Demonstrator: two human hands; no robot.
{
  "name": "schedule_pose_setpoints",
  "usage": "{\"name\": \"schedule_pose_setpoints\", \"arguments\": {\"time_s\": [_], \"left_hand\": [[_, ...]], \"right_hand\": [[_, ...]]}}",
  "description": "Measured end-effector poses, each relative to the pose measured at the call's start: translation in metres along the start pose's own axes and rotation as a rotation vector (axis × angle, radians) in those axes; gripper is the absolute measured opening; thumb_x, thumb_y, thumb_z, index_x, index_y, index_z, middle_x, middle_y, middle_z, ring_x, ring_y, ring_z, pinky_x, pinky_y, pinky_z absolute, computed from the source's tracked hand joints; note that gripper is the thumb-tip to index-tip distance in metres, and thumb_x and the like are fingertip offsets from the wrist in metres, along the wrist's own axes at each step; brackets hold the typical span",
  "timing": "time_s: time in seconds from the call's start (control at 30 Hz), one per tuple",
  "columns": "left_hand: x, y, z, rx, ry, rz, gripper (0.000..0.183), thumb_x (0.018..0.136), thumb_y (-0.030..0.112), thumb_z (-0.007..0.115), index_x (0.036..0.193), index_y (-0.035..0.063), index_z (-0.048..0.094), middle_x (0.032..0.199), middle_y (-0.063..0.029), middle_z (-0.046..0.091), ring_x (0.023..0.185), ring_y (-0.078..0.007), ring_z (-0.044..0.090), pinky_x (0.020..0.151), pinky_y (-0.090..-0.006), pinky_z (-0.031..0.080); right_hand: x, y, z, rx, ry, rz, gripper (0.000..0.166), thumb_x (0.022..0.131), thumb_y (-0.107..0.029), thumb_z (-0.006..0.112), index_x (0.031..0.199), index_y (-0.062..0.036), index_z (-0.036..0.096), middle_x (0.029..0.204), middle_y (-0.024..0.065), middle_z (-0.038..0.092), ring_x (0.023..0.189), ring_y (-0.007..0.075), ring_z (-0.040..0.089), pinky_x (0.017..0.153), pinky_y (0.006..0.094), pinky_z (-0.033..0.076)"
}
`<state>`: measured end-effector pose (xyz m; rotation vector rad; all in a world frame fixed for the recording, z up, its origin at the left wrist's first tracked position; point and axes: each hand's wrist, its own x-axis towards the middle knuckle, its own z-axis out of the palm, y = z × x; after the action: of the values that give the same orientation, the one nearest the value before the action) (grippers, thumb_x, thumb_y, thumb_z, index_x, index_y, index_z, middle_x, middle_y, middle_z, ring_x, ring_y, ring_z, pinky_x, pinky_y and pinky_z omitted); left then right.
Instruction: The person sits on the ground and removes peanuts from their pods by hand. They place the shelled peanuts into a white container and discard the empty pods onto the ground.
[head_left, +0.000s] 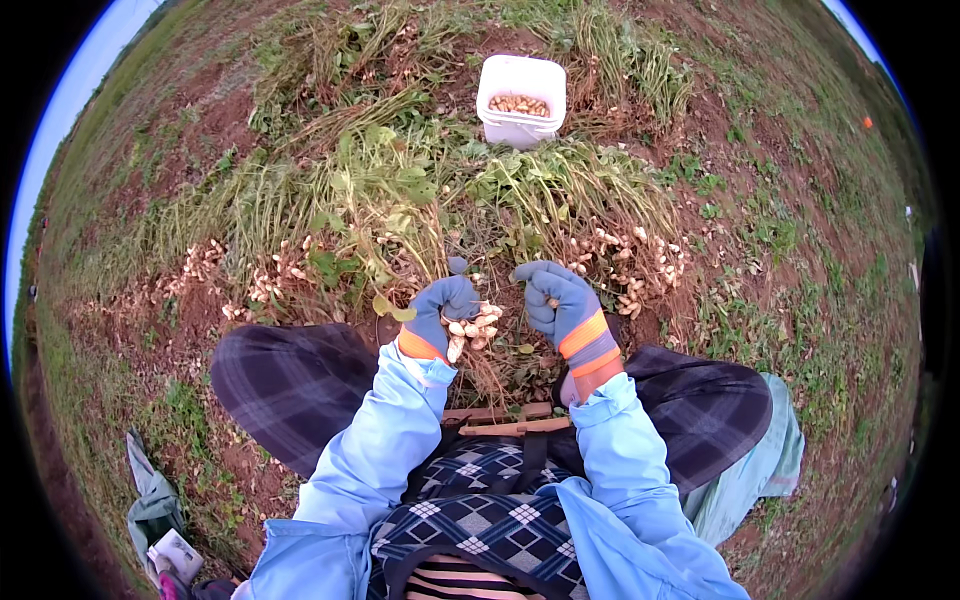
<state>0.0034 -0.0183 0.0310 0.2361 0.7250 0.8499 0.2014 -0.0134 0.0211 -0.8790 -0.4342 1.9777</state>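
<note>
My left hand (444, 301), in a blue-grey work glove with an orange cuff, grips the stems of a peanut plant. A cluster of peanut pods (474, 330) hangs from the plant beside my palm, with thin roots trailing below. My right hand (553, 301), gloved the same way, is a short distance to the right with its fingers curled. A bit of a tan peanut pod shows between those fingers; the rest of the palm is hidden. Uprooted peanut plants (592, 187) lie just beyond both hands, their pods (637, 262) turned towards me.
A white plastic bucket (517, 135) partly filled with peanuts (519, 105) stands beyond the nearest plants. More pulled plants (337, 60) lie behind it. A wooden seat or frame (517, 427) is below my hands. Green sheeting (750, 465) lies at right; a white container (178, 553) is lower left.
</note>
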Motion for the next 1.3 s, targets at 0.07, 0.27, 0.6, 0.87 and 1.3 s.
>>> {"name": "schedule_pose_setpoints", "arguments": {"time_s": [0.07, 0.27, 0.6, 0.87, 1.3], "left_hand": [[0.002, -0.006, -0.012, -0.083, -0.173, 0.057, 0.027, 0.083, 0.016, 0.042, 0.058, 0.0085, 0.036, 0.073, -0.0145, 0.050, 0.063, -0.0212, 0.047, 0.049, -0.0323, 0.031], [0.001, -0.006, -0.008, 0.043, -0.072, 0.160, 0.025, 0.085, 0.018, 0.041, 0.061, 0.0094, 0.038, 0.066, -0.0089, 0.047, 0.059, -0.0221, 0.048, 0.048, -0.0307, 0.033], [0.007, -0.011, -0.015, -0.008, -0.092, 0.177, 0.024, 0.086, 0.018, 0.041, 0.064, 0.0109, 0.038, 0.061, -0.0020, 0.042, 0.053, -0.0180, 0.048, 0.046, -0.0310, 0.039], [0.010, -0.019, -0.017, 0.016, -0.077, 0.200, 0.025, 0.087, 0.019, 0.042, 0.063, 0.0106, 0.039, 0.059, -0.0037, 0.044, 0.054, -0.0221, 0.052, 0.045, -0.0336, 0.040], [0.013, -0.007, -0.020, -0.164, 0.079, 0.297, 0.013, 0.089, 0.014, 0.042, 0.083, 0.0084, 0.052, 0.057, -0.0045, 0.048, 0.050, -0.0184, 0.050, 0.043, -0.0332, 0.041]], "right_hand": [[-0.007, 0.007, 0.027, -0.303, 0.118, 0.047, 0.024, 0.087, -0.026, 0.055, 0.094, -0.0035, 0.059, 0.063, -0.0022, 0.048, 0.045, 0.0053, 0.038, 0.038, 0.0206, 0.025], [-0.006, 0.021, 0.034, -0.432, 0.129, 0.160, 0.033, 0.082, -0.039, 0.062, 0.093, -0.0084, 0.058, 0.060, -0.0034, 0.048, 0.046, 0.0055, 0.044, 0.038, 0.0203, 0.030], [-0.005, 0.021, 0.036, -0.412, 0.051, 0.228, 0.027, 0.081, -0.029, 0.065, 0.095, -0.0097, 0.054, 0.063, -0.0019, 0.050, 0.048, 0.0051, 0.045, 0.040, 0.0197, 0.032], [0.011, 0.042, 0.028, -0.698, 0.317, -0.446, 0.014, 0.071, -0.004, 0.065, 0.082, -0.0041, 0.055, 0.067, -0.0002, 0.053, 0.054, 0.0041, 0.045, 0.045, 0.0189, 0.035], [-0.010, 0.030, 0.032, -0.282, -0.070, -0.049, 0.036, 0.077, -0.008, 0.063, 0.112, -0.0036, 0.052, 0.086, 0.0004, 0.057, 0.062, 0.0071, 0.054, 0.053, 0.0202, 0.045]]}}
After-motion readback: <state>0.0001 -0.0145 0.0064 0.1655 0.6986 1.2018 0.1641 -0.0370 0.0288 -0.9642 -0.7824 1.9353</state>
